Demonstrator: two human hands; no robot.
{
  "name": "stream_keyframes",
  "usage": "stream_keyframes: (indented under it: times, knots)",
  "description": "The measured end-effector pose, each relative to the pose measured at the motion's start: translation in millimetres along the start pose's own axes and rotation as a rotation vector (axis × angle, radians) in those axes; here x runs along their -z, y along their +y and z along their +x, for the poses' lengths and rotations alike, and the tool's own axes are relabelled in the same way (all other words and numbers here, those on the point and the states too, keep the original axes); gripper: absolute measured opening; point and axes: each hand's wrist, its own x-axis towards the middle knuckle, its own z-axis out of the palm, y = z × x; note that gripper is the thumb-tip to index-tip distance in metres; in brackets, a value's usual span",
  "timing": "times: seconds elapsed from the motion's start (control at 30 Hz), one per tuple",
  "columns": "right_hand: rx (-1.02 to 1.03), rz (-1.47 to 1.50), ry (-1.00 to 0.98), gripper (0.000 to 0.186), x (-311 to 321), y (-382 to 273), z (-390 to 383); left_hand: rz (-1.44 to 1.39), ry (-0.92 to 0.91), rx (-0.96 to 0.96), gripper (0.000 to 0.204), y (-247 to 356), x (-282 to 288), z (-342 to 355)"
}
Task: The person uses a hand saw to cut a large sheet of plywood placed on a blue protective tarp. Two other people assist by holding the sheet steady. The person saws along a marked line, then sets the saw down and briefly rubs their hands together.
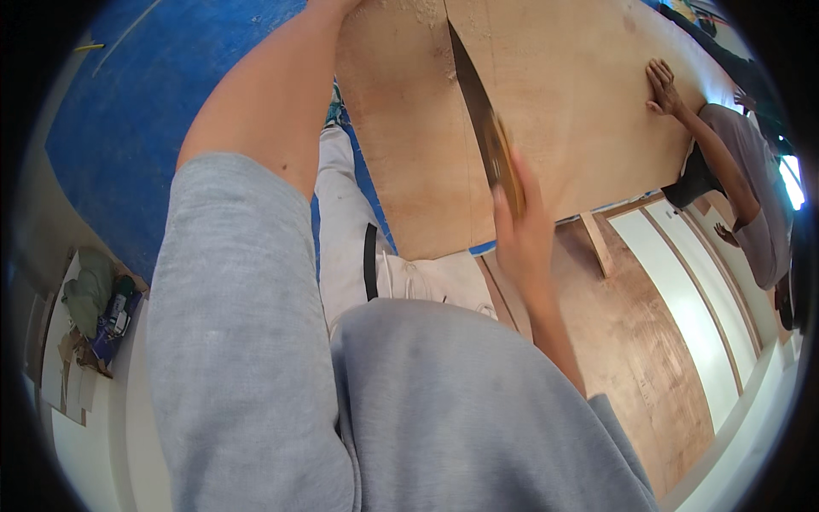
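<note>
My right hand [525, 235] is closed around the handle of a handsaw [474, 90]. The saw's dark blade slants up and away across a sheet of plywood [580, 111], its tip meeting a thin cut line near the top edge of the view. A faint straight line runs down the sheet beside the blade, and sawdust lies around the cut. My left arm reaches forward past the sheet's left side; only a bit of my left hand [334, 4] shows at the top edge, its fingers out of sight.
At the right, another person's hand [663, 87] lies flat on the plywood. Blue floor covering [153, 111] spreads at the left. Below the sheet is a brown wooden panel [623, 367] with a short wood strip [597, 245]. Bags and cloth [94, 299] sit at far left.
</note>
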Motion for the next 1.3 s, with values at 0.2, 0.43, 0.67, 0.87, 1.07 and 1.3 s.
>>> stream_keyframes:
  times: [0.2, 0.43, 0.67, 0.87, 1.07, 1.3]
  knots:
    - [-0.477, 0.155, -0.163, 0.053, 76.4, -30.1, -104.1, -0.081, -0.144, 0.039, 0.072, -4.7, 8.1, -2.0]
    - [-0.063, 0.057, -0.101, 0.05, -15.4, -8.9, 86.8, -0.034, -0.054, 0.036, 0.069, 2.1, 1.0, 0.1]
    - [-0.025, 0.058, -0.028, 0.051, 11.0, 2.0, 19.6, 0.069, -0.039, 0.032, 0.068, 15.9, 11.3, -6.9]
    - [-0.161, 0.088, -0.097, 0.06, 64.1, -24.4, -73.9, 0.03, -0.063, 0.025, 0.07, 10.1, 18.0, -7.2]
    - [0.011, 0.218, -0.011, 0.054, -36.5, 17.1, 74.0, 0.004, -0.035, 0.05, 0.072, 7.7, 5.9, -9.6]
    - [-0.129, 0.202, -0.07, 0.056, 17.9, -8.2, -6.9, 0.082, -0.125, 0.02, 0.075, -2.1, 2.9, 6.6]
